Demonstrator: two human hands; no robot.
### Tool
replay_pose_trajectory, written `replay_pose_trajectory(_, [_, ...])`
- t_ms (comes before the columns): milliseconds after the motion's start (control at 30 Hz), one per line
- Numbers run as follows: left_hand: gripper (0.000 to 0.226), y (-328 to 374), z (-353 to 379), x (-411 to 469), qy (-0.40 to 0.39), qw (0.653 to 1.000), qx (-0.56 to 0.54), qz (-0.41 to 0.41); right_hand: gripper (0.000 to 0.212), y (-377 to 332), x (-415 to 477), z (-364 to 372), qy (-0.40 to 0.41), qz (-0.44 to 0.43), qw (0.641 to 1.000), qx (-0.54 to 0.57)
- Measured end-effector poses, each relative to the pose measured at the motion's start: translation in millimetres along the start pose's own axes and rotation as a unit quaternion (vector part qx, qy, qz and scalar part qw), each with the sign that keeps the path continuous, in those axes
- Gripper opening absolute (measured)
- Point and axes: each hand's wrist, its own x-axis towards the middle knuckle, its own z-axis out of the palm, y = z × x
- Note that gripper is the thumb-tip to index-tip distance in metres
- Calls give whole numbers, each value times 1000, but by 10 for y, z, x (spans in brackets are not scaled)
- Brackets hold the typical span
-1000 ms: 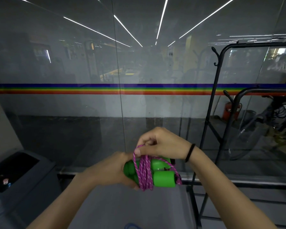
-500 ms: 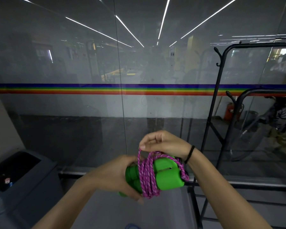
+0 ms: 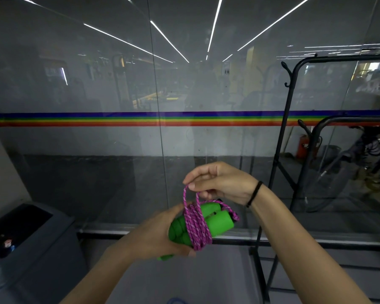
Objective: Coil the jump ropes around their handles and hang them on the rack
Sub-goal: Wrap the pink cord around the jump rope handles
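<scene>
Two green jump-rope handles (image 3: 217, 220) lie side by side, bound by several turns of pink braided rope (image 3: 196, 229). My left hand (image 3: 158, 235) grips the handles from the left and below, thumb against the coil. My right hand (image 3: 219, 182) is just above them and pinches a short loop of the pink rope between thumb and fingers, lifting it a little off the coil. A black metal rack (image 3: 287, 137) with hooks stands to the right, beyond my right forearm. A bit of blue rope (image 3: 177, 301) shows at the bottom edge.
A glass wall (image 3: 119, 172) with a rainbow stripe faces me close ahead. A dark grey bin (image 3: 31, 249) stands at the lower left. Behind the rack, through the glass, are a bicycle (image 3: 364, 163) and a red extinguisher (image 3: 303, 145). Grey floor lies below my hands.
The handles have tilted with their right ends higher. My right hand has lifted a loop of the pink rope further up from the coil. The view has shifted slightly left.
</scene>
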Motion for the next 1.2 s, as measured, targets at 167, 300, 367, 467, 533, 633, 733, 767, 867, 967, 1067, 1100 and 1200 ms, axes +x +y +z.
replay_pose_trajectory(167, [85, -77, 85, 4, 57, 998, -20, -33, 28, 10, -28, 39, -12, -11, 998, 59])
replay_pose_trajectory(300, [79, -82, 155, 13, 110, 988, -94, -58, 28, 22, -37, 121, 39, -79, 994, 68])
replay_pose_trajectory(367, [76, -75, 164, 36, 126, 981, -129, -66, 22, 21, -21, 167, 88, -114, 985, 92])
replay_pose_trajectory(467, [67, -38, 167, 88, 131, 973, -177, -66, 15, 15, 23, 214, 146, -142, 969, 139])
replay_pose_trajectory(533, [63, 7, 183, 115, 122, 967, -217, -61, 13, 0, 45, 242, 167, -156, 956, 184])
replay_pose_trajectory(633, [58, 87, 244, 152, 115, 957, -263, -48, 16, -41, 39, 293, 159, -169, 941, 248])
replay_pose_trajectory(733, [63, 190, 296, 173, 127, 942, -308, -47, 23, -103, 0, 337, 157, -183, 941, 236])
replay_pose_trajectory(767, [65, 214, 310, 182, 133, 937, -320, -47, 25, -124, -15, 335, 161, -188, 941, 231])
replay_pose_trajectory(867, [69, 278, 316, 189, 163, 919, -354, -58, 29, -166, -55, 296, 181, -196, 945, 189])
replay_pose_trajectory(967, [72, 315, 312, 206, 210, 902, -372, -60, 23, -223, -102, 293, 215, -199, 950, 111])
replay_pose_trajectory(1067, [73, 337, 299, 221, 252, 888, -379, -59, 13, -268, -153, 324, 247, -192, 949, 49])
replay_pose_trajectory(1100, [73, 357, 288, 222, 265, 886, -378, -54, 11, -264, -167, 330, 258, -196, 946, 16])
replay_pose_trajectory(1200, [69, 433, 239, 216, 309, 881, -357, -35, 8, -210, -198, 351, 304, -213, 917, -145])
